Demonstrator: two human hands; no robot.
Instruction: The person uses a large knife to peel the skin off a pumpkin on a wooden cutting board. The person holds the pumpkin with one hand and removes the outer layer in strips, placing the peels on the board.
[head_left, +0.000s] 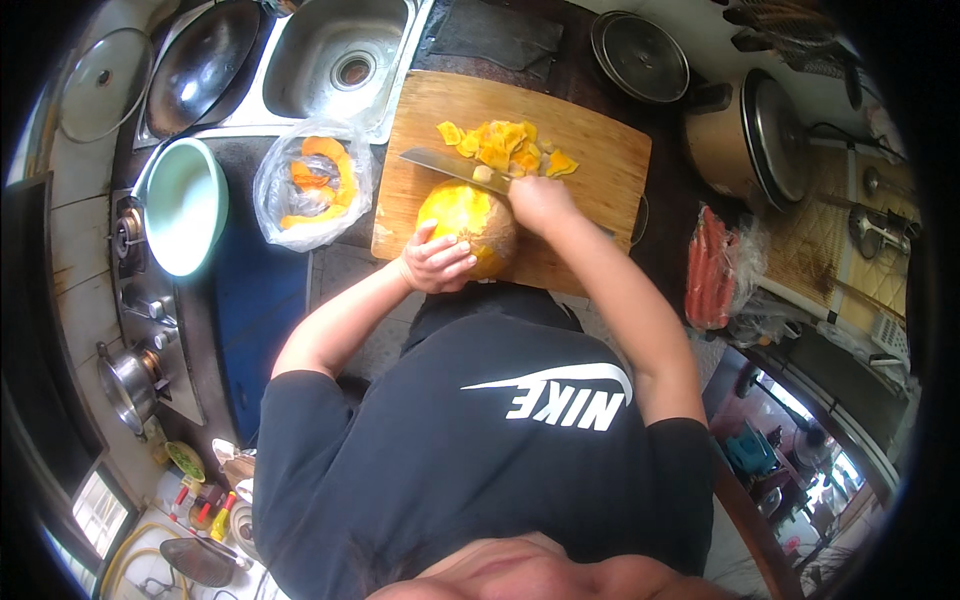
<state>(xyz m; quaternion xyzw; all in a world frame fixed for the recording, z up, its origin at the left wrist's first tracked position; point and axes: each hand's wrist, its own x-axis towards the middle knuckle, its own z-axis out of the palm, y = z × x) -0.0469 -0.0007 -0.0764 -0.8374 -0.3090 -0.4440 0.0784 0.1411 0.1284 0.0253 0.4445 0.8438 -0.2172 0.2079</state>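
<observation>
A partly peeled pumpkin (459, 216) rests near the front edge of a wooden cutting board (604, 161). Bright yellow flesh shows on its upper left, while tan rind covers its right side. My left hand (439, 261) steadies it from the lower left, fingers spread over the flesh. In my right hand (541, 204) is the handle of a kitchen knife (442, 162); its broad blade points left, just beyond the pumpkin. A small pale piece (482, 174) lies against the blade. Behind the knife sits a heap of pumpkin peel pieces (504, 142).
Left of the board, a clear plastic bag (271, 196) holds orange pumpkin strips (341, 169). Farther left stands a pale green basin (187, 206), near a gas stove (161, 330). A steel sink (319, 79) is behind. To the right are a large lidded pot (720, 139) and packaged red sausages (710, 270).
</observation>
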